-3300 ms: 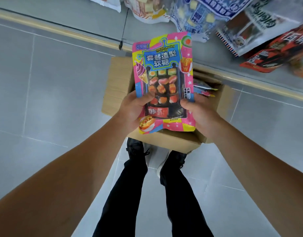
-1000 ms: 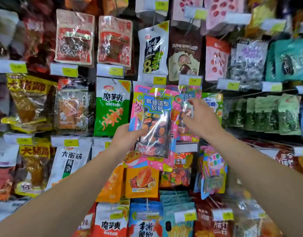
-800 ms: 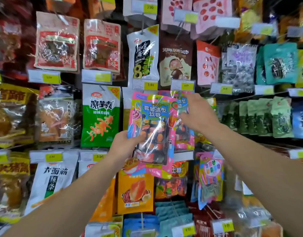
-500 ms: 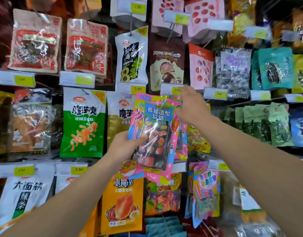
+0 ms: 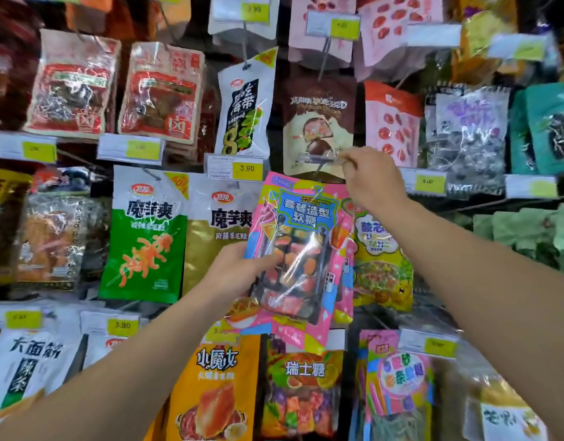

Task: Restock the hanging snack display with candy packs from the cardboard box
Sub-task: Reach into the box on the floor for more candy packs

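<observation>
We face the display (image 5: 465, 198), packs hanging in rows. At left hangs a green pack (image 5: 143, 237), with an olive pack (image 5: 217, 230) just to its right. Our left hand (image 5: 239, 268) grips the pink candy pack (image 5: 299, 256) at its lower left edge, thumb across the front; the pack is tilted, in front of the centre rows. Our right hand (image 5: 370, 183), above the pack's top right corner, pinches a clear tag holder (image 5: 319, 160) under a brown pack (image 5: 319, 119).
</observation>
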Tool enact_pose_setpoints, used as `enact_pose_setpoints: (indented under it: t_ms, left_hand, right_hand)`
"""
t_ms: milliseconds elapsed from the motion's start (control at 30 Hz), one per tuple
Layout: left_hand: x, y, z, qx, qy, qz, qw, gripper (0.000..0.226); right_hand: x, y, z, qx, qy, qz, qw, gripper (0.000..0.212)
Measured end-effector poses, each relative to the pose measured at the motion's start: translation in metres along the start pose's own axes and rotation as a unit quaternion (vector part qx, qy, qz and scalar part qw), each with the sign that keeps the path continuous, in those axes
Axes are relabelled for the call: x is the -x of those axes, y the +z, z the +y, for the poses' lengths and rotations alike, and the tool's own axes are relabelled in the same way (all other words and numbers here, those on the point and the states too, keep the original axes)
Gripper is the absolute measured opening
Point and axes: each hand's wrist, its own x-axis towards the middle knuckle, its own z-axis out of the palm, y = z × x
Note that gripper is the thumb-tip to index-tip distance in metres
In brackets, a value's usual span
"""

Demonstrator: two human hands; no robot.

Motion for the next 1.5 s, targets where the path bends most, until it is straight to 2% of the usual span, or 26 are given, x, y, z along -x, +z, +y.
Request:
enact_pose_setpoints:
  t_ms: [300, 467, 633, 700, 800, 933, 1067, 1200, 1333, 1433, 1500]
  left_hand:
    - [-0.029, 0.028, 0.015, 0.014, -0.042, 0.031, 0.999, 0.012]
    - [-0.035, 0.033, 0.013, 0.014, -0.064, 0.031, 0.997, 0.017]
    - [-0.034, 0.031, 0.010, 0.018, -0.070, 0.025, 0.997, 0.009]
    - [-0.038, 0.031, 0.010, 0.019, -0.073, 0.028, 0.997, 0.015]
    - [-0.041, 0.036, 0.005, 0.021, -0.092, 0.025, 0.995, 0.027]
    - [-0.039, 0.043, -0.010, 0.021, -0.098, 0.046, 0.994, 0.022]
    - [-0.040, 0.050, -0.025, 0.020, -0.086, 0.053, 0.995, 0.054]
    - [-0.036, 0.055, -0.033, -0.037, -0.053, 0.070, 0.995, 0.038]
    - [-0.035, 0.058, -0.033, -0.091, -0.015, 0.109, 0.990, 0.025]
    - [-0.040, 0.059, -0.026, -0.106, -0.010, 0.122, 0.987, 0.024]
    - [-0.044, 0.060, -0.025, -0.153, -0.018, 0.127, 0.980, 0.028]
  right_hand:
    - [-0.008, 0.005, 0.010, -0.058, 0.025, 0.023, 0.998, 0.030]
    - [-0.008, 0.005, 0.012, -0.075, 0.018, 0.030, 0.997, 0.029]
    - [-0.007, 0.006, 0.009, -0.087, 0.029, 0.031, 0.995, 0.028]
    - [-0.004, 0.004, 0.006, -0.096, 0.030, 0.033, 0.994, 0.029]
    - [0.010, 0.004, 0.003, -0.090, 0.014, 0.025, 0.996, 0.036]
    - [0.050, 0.016, 0.007, -0.041, -0.009, -0.006, 0.999, 0.059]
    - [0.098, 0.043, 0.020, -0.083, 0.035, -0.039, 0.995, 0.071]
    - [0.132, 0.060, 0.023, -0.111, 0.082, -0.078, 0.987, 0.070]
    - [0.141, 0.058, 0.020, -0.130, 0.092, -0.074, 0.984, 0.069]
    - [0.131, 0.056, 0.020, -0.141, 0.097, -0.072, 0.983, 0.068]
    - [0.127, 0.059, 0.021, -0.109, 0.100, -0.092, 0.985, 0.070]
